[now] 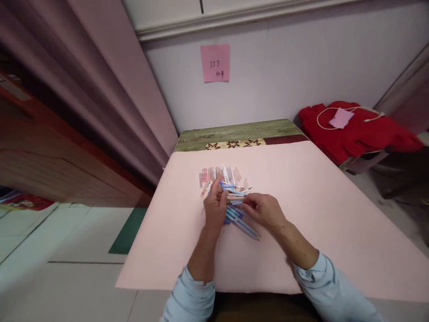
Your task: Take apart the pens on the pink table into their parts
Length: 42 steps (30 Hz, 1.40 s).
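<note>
A heap of pens (pixel 224 175), pink and blue and white, lies in the middle of a table under a pale pink cloth (pixel 301 214). My left hand (pixel 215 206) is closed around a bunch of blue pens (pixel 243 223) whose ends stick out toward the lower right. My right hand (pixel 264 209) pinches one pen (pixel 236 197) at the same bunch, fingertips close to my left hand. Both hands rest just in front of the loose heap.
A pink note (pixel 215 63) sticks on the white wall behind. A red cloth (pixel 355 127) with a white cable and pink paper lies on a seat at the right. A curtain (pixel 110 85) hangs at the left; tiled floor (pixel 60 250) lies below.
</note>
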Tool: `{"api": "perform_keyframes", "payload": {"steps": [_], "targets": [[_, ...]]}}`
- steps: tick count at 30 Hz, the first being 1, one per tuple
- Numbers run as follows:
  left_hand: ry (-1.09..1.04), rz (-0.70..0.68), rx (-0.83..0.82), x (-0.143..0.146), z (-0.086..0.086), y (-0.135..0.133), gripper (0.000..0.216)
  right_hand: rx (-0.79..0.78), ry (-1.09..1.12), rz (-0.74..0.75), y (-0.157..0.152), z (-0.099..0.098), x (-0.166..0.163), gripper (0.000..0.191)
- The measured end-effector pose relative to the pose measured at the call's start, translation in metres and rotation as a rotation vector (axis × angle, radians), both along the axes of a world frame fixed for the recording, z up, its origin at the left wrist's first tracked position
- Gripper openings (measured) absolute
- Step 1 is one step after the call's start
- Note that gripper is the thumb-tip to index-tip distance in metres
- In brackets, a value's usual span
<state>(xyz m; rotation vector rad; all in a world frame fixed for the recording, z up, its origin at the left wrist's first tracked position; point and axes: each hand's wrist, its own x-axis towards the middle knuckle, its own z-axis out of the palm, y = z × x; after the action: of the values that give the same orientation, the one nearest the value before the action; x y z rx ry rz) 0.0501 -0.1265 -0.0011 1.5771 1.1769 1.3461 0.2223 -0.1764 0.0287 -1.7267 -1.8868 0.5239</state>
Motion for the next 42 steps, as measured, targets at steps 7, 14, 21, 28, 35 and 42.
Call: {"api": "perform_keyframes", "payload": {"steps": [7, 14, 21, 28, 35, 42], "targets": [[0.034, 0.017, 0.027, 0.000, -0.002, 0.001, 0.044, 0.018, 0.035, -0.040, 0.001, 0.002, 0.003, 0.020], [0.057, 0.051, 0.001, 0.001, 0.005, -0.002, 0.048, -0.040, 0.090, -0.204, 0.004, 0.006, 0.020, 0.015], [-0.011, 0.023, -0.023, 0.004, 0.012, -0.006, 0.052, -0.041, 0.122, -0.142, 0.002, 0.004, 0.011, 0.014], [0.061, 0.163, 0.070, 0.000, 0.008, -0.004, 0.037, -0.052, 0.097, -0.254, 0.004, 0.003, 0.026, 0.016], [0.110, 0.158, 0.023, -0.001, 0.002, -0.003, 0.031, -0.177, 0.081, -0.173, 0.001, 0.001, 0.044, 0.019], [0.188, 0.157, 0.016, -0.003, 0.003, -0.003, 0.025, -0.223, -0.107, -0.043, 0.001, 0.001, 0.030, 0.015]]}}
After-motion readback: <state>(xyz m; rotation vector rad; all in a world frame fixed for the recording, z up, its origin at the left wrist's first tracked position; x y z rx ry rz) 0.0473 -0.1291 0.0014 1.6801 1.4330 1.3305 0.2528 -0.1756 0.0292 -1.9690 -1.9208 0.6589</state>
